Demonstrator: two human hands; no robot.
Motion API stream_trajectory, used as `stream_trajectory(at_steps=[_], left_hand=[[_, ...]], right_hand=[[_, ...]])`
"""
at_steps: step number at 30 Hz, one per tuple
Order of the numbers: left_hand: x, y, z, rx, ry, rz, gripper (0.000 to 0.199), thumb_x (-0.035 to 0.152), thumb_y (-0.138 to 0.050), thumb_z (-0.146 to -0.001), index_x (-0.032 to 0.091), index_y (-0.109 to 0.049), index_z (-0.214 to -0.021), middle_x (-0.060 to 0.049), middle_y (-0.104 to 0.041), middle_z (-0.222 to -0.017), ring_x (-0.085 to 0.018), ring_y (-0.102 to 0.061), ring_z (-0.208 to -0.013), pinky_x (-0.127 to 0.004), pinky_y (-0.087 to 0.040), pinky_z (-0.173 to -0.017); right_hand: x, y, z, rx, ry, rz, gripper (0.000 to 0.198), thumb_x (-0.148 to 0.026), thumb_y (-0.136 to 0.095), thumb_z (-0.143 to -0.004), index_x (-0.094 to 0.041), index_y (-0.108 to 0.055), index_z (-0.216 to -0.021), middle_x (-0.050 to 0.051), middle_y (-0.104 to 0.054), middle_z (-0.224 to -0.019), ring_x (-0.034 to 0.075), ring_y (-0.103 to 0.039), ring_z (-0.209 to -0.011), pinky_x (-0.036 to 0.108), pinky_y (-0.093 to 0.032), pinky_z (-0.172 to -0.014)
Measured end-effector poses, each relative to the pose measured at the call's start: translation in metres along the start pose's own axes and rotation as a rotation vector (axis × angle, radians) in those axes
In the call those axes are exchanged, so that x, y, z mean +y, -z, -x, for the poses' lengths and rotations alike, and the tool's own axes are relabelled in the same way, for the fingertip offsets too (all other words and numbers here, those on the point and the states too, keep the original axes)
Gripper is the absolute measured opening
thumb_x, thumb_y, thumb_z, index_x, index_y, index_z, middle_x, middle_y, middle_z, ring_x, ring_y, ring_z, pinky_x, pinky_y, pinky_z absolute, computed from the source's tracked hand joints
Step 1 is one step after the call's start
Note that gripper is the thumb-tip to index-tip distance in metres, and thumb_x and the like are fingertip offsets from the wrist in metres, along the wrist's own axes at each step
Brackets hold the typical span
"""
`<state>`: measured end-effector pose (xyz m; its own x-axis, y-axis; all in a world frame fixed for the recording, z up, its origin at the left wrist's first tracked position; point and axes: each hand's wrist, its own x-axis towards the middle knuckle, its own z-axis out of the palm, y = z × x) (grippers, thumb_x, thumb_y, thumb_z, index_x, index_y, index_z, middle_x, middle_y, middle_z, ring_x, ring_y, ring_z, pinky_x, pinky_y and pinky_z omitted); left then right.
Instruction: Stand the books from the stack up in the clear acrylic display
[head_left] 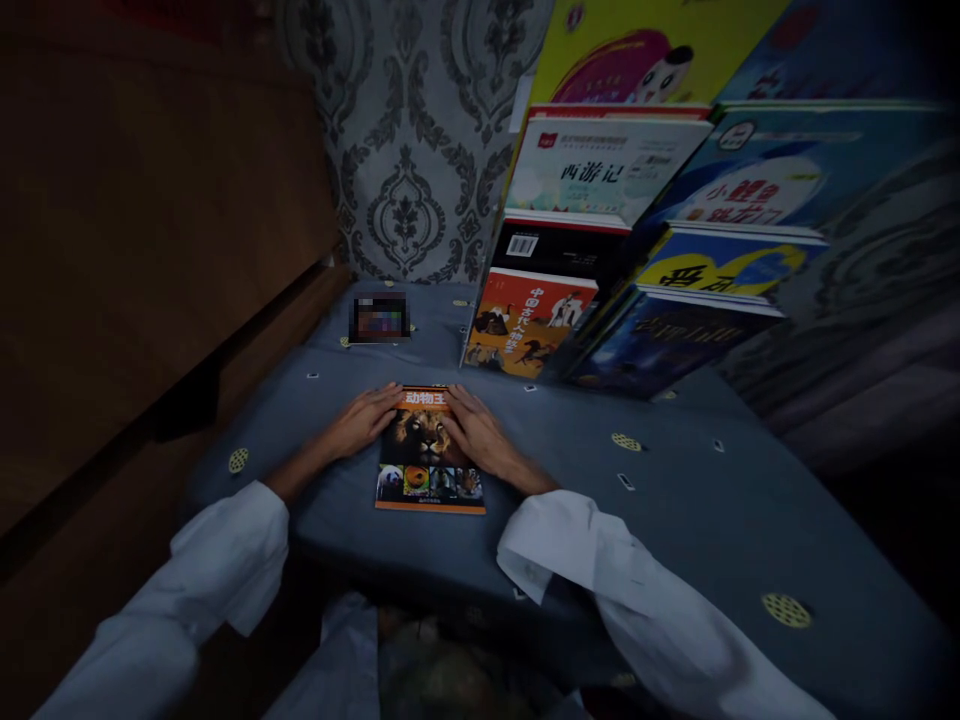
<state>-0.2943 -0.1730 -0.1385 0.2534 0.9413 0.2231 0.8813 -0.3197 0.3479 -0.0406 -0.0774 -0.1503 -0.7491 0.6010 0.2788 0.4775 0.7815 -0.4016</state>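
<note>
A domestic room is indicated, most likely a bedroom or a child's reading corner. A soft surface is covered by a blue-grey patterned sheet, as on a bed. The wall behind is papered in grey damask wallpaper. A wooden panel is seen along one side. Children's picture books are displayed in tiers on a rack against the wall.

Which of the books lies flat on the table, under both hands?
The lion-cover book: left hand and right hand rest on it; the others stand in the rack.
</note>
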Motion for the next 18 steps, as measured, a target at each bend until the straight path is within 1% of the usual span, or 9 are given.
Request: stream_trajectory(at_steps=[7,13,16,18], left_hand=[[0.005,0.005,-0.002,-0.023,0.012,-0.032,0.047,0.036,-0.032,-0.103,0.018,-0.047,-0.144,-0.010,-0.045,-0.153,-0.020,-0.037,-0.145,-0.045,-0.029,-0.119],[0.008,0.008,-0.010,-0.053,-0.006,-0.052,0.047,0.037,-0.034,-0.103,0.018,-0.046,-0.144,-0.010,-0.044,-0.154,-0.021,-0.036,-0.146,-0.045,-0.029,-0.120],[0.006,0.005,-0.012,-0.044,-0.024,-0.032,0.048,0.037,-0.036,-0.102,0.015,-0.046,-0.144,-0.012,-0.044,-0.154,-0.022,-0.034,-0.147,-0.043,-0.030,-0.121],[0.005,0.002,-0.013,-0.028,-0.035,-0.013,0.048,0.036,-0.036,-0.102,0.013,-0.047,-0.143,-0.012,-0.044,-0.153,-0.021,-0.034,-0.147,-0.041,-0.030,-0.121]], right_hand=[[0.001,-0.002,0.002,0.037,0.002,-0.029,0.051,-0.035,-0.041,-0.099,-0.015,-0.047,-0.145,0.017,-0.044,-0.154,0.029,-0.035,-0.146,0.053,-0.033,-0.119],[-0.009,0.002,0.005,0.023,-0.077,0.090,0.049,-0.033,-0.041,-0.099,-0.011,-0.050,-0.142,0.019,-0.044,-0.153,0.031,-0.034,-0.146,0.058,-0.028,-0.118],[-0.011,0.001,0.007,0.038,-0.106,0.122,0.047,-0.033,-0.043,-0.098,-0.011,-0.052,-0.139,0.020,-0.045,-0.152,0.034,-0.036,-0.145,0.058,-0.030,-0.117],[-0.008,0.000,0.005,0.045,-0.097,0.105,0.046,-0.032,-0.044,-0.098,-0.011,-0.053,-0.138,0.021,-0.045,-0.152,0.033,-0.038,-0.144,0.056,-0.031,-0.117]])
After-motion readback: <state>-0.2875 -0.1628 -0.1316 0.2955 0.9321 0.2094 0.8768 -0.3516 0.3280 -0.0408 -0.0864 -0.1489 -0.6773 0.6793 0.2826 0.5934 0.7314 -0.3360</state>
